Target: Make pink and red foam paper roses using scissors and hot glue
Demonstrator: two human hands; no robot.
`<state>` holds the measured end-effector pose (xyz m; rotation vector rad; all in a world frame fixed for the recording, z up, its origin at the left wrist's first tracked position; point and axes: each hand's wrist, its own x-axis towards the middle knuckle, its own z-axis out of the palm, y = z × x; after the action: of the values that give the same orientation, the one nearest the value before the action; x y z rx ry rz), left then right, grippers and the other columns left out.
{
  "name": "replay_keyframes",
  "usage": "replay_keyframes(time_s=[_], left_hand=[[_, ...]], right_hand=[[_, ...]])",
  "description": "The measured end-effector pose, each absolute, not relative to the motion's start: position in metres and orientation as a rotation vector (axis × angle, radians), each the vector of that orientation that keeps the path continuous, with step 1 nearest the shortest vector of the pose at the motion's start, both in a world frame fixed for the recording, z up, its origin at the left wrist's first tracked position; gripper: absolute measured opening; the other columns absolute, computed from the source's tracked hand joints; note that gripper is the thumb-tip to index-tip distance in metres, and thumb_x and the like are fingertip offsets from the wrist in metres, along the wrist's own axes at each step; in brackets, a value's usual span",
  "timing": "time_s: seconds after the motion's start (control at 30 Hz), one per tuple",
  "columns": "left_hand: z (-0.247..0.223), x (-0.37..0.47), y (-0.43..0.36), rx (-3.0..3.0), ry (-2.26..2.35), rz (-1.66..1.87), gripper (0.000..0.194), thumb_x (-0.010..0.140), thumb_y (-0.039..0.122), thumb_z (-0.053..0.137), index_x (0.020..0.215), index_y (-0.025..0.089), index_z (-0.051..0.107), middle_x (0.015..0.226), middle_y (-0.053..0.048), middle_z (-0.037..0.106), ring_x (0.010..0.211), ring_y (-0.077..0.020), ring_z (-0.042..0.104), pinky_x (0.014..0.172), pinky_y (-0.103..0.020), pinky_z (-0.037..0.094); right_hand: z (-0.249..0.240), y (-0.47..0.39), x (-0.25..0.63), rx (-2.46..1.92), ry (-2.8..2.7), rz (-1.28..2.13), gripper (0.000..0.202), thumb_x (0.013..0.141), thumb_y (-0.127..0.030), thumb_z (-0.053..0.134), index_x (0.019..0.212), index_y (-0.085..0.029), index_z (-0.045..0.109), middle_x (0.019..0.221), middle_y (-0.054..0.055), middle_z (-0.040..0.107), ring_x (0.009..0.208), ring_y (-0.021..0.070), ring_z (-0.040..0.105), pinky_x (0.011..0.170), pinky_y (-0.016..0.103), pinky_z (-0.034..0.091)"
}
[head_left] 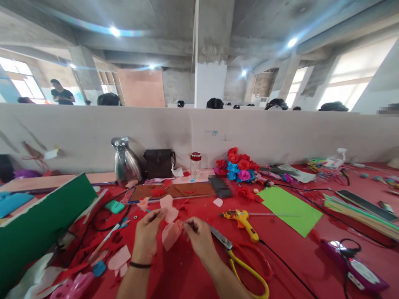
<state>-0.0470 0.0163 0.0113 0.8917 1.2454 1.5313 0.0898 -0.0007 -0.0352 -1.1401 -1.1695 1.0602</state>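
My left hand (148,234), with a black band at the wrist, pinches a pale pink paper petal (168,207) by its edge. Close beside it, my right hand (199,236) has its fingertips closed on a small pink paper flower (171,236) with a wide petal spreading to the left. A thin stem appears to rise near the flower. Just right of my right hand lie large scissors (222,238) with one red and one yellow handle. Beyond them rests a yellow glue gun (241,220). Cut pink petals (119,258) lie to the left of my left wrist.
A green board (46,224) leans at left above paper scraps. Along the partition (171,124) stand a steel jug (126,164), a dark bag (158,164), a glass jar (195,166) and paper roses (241,164). Light green paper (289,211) and a purple device (355,265) lie at right.
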Motion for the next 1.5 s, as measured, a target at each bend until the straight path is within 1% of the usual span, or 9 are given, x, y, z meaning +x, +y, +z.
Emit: replay_keyframes(time_s=[0.17,0.3,0.47,0.6,0.73,0.93,1.17,1.33,1.5], left_hand=[[0.015,-0.048,0.014,1.137,1.251,1.167,0.029,0.041,0.038,0.08,0.052,0.014,0.067,0.044,0.002,0.052,0.041,-0.0067,0.034,0.042,-0.02,0.024],[0.019,-0.037,0.011,1.288,1.223,1.129,0.02,0.045,0.034,0.076,0.045,0.017,0.065,0.048,-0.002,0.059,0.052,-0.0137,0.048,0.052,-0.024,0.036],[0.014,-0.045,0.012,1.0,1.29,1.447,0.029,0.047,0.042,0.075,0.056,0.016,0.067,0.048,0.003,0.051,0.042,-0.0072,0.033,0.042,-0.021,0.024],[0.012,-0.041,0.009,1.07,1.217,1.204,0.03,0.048,0.041,0.076,0.056,0.014,0.067,0.046,0.003,0.049,0.041,-0.0057,0.032,0.04,-0.02,0.02],[0.014,-0.037,0.008,1.016,1.19,1.312,0.033,0.045,0.041,0.079,0.054,0.013,0.064,0.044,0.004,0.046,0.04,-0.0042,0.029,0.04,-0.02,0.017],[0.016,-0.053,0.011,0.803,1.152,1.372,0.038,0.039,0.038,0.083,0.057,0.012,0.062,0.041,0.009,0.037,0.036,-0.0005,0.02,0.039,-0.019,0.011],[0.009,-0.034,0.008,1.158,1.209,1.146,0.026,0.052,0.037,0.075,0.06,0.013,0.067,0.05,0.003,0.052,0.041,-0.0041,0.031,0.041,-0.02,0.022],[0.009,-0.024,0.006,1.327,1.164,1.208,0.022,0.06,0.034,0.071,0.071,0.015,0.066,0.068,-0.002,0.063,0.061,-0.0121,0.052,0.059,-0.024,0.039],[0.01,-0.022,0.005,1.24,1.151,1.437,0.024,0.073,0.041,0.061,0.081,0.018,0.057,0.072,0.002,0.056,0.049,-0.006,0.039,0.048,-0.02,0.032]], right_hand=[[-0.038,-0.001,0.089,-1.136,-1.089,1.028,0.028,0.066,-0.032,0.068,0.093,-0.022,0.065,0.094,0.004,0.067,0.069,0.0159,0.057,0.067,0.028,0.045],[-0.037,0.0,0.09,-1.079,-1.127,1.199,0.018,0.065,-0.035,0.068,0.073,-0.019,0.065,0.066,0.001,0.064,0.06,0.0166,0.056,0.056,0.026,0.041],[-0.031,-0.002,0.092,-1.125,-1.101,1.101,0.005,0.064,-0.024,0.066,0.066,-0.02,0.063,0.067,0.001,0.063,0.063,0.0167,0.056,0.061,0.027,0.043],[-0.028,-0.007,0.086,-1.008,-1.093,1.285,0.046,0.056,-0.02,0.071,0.101,-0.025,0.061,0.095,0.002,0.066,0.066,0.0157,0.059,0.059,0.027,0.045],[-0.035,-0.009,0.082,-1.068,-1.289,1.201,0.01,0.065,-0.017,0.061,0.073,-0.022,0.065,0.066,-0.001,0.064,0.062,0.0173,0.058,0.06,0.028,0.042],[-0.04,-0.004,0.095,-1.331,-1.338,1.005,0.024,0.073,-0.03,0.059,0.051,-0.021,0.061,0.049,0.0,0.056,0.051,0.0159,0.051,0.055,0.028,0.036],[-0.015,-0.006,0.106,-1.1,-1.078,1.147,0.027,0.07,-0.042,0.064,0.087,-0.022,0.066,0.076,0.001,0.066,0.065,0.0146,0.055,0.056,0.024,0.039],[-0.011,-0.006,0.109,-1.051,-1.117,1.187,0.015,0.065,-0.031,0.067,0.073,-0.018,0.065,0.066,-0.001,0.064,0.063,0.0142,0.056,0.063,0.026,0.042],[-0.009,-0.003,0.114,-1.032,-0.791,1.162,0.019,0.063,-0.036,0.068,0.069,-0.019,0.062,0.057,-0.005,0.057,0.049,0.0089,0.046,0.05,0.022,0.034]])
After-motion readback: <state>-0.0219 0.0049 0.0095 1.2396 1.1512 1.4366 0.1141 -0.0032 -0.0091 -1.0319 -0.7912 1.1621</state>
